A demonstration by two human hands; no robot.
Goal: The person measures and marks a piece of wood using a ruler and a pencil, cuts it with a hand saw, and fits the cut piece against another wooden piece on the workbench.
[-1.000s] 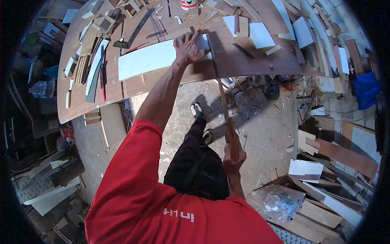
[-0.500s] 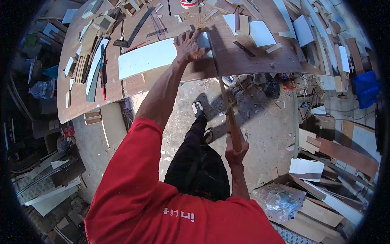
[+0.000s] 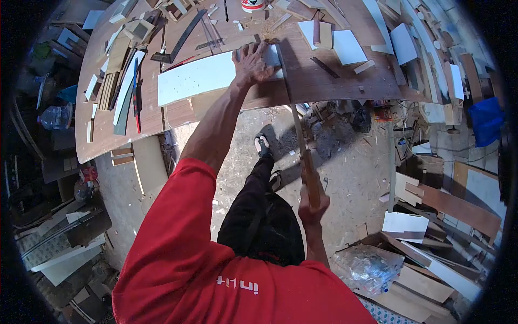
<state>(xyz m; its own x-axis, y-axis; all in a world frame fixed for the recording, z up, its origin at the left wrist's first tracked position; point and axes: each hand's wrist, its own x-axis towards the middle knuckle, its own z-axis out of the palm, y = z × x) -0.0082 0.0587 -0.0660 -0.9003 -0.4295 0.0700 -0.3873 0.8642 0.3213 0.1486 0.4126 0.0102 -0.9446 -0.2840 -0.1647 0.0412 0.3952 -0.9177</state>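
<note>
My left hand (image 3: 252, 63) presses flat on a white-faced board (image 3: 194, 78) near its right end, with the fingers spread. The board lies along the front edge of the brown table. In my right hand (image 3: 314, 210), low in front of my body, I grip the wooden handle of a handsaw (image 3: 299, 127). Its thin blade slants up past the table's edge and runs along the board's right end, just right of my left hand. Whether the teeth sit in a cut there is too small to tell.
On the brown table (image 3: 356, 83) lie a dark square (image 3: 187, 36), a red and blue strip (image 3: 136, 102), white-faced offcuts (image 3: 348, 47) and a white tub (image 3: 252, 5). Wood scraps and a clear plastic bag (image 3: 372, 268) crowd the floor at right.
My right hand and the saw sit slightly lower, nearer my body. My left hand stays pressed on the board, and the whole view has shifted slightly.
</note>
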